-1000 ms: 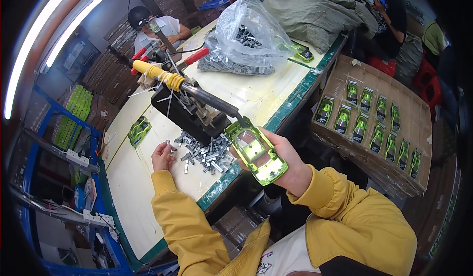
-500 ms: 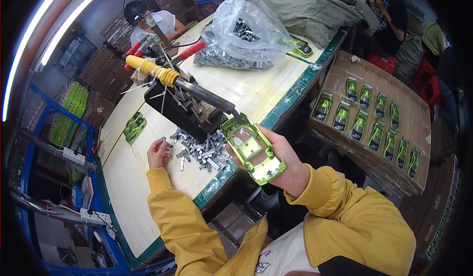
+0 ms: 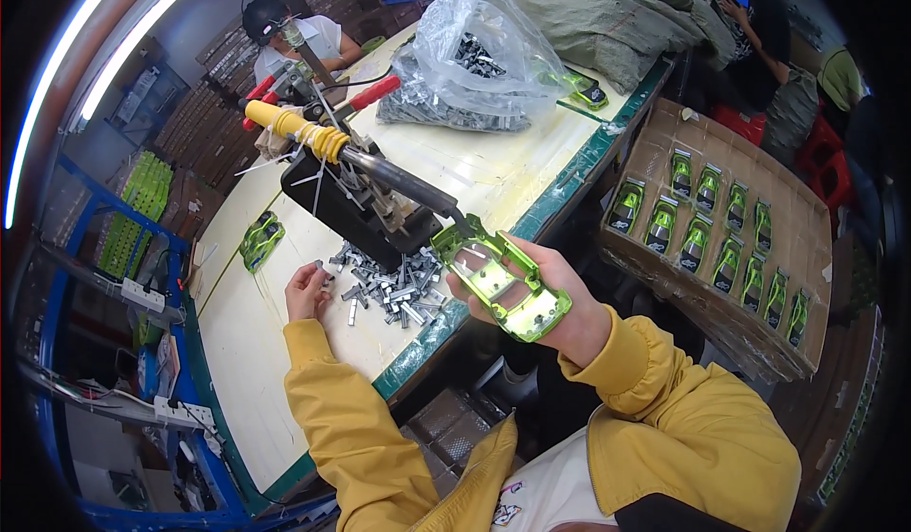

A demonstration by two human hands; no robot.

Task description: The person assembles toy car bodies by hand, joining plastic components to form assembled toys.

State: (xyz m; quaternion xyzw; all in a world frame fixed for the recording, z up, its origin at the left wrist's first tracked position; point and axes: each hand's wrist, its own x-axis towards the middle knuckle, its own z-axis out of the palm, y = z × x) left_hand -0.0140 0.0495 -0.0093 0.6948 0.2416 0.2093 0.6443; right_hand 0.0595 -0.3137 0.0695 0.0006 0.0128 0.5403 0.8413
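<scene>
In my right hand (image 3: 571, 306) is a bright green toy car body shell (image 3: 536, 310), its hollow underside turned up. The shell's far end is at the dark tip of a hand press (image 3: 413, 190) with a yellow-wrapped handle. My left hand (image 3: 306, 293) is closed in a pinch on a small grey part (image 3: 320, 265) above the tabletop. Beside it lies a loose pile of small grey metal-looking parts (image 3: 406, 290), at the foot of the press. A finished-looking green toy car (image 3: 261, 241) rests on the table beyond my left hand.
A clear plastic bag (image 3: 455, 81) full of grey parts stands farther back, near another green car (image 3: 585, 90). At right, a cardboard box (image 3: 655, 261) carries rows of green cars. A person (image 3: 318, 43) sits across the table. Blue metal racking (image 3: 114, 205) is at left.
The car shell has tilted and shifted slightly right and up in my right hand. My left hand has hardly moved and keeps its pinch.
</scene>
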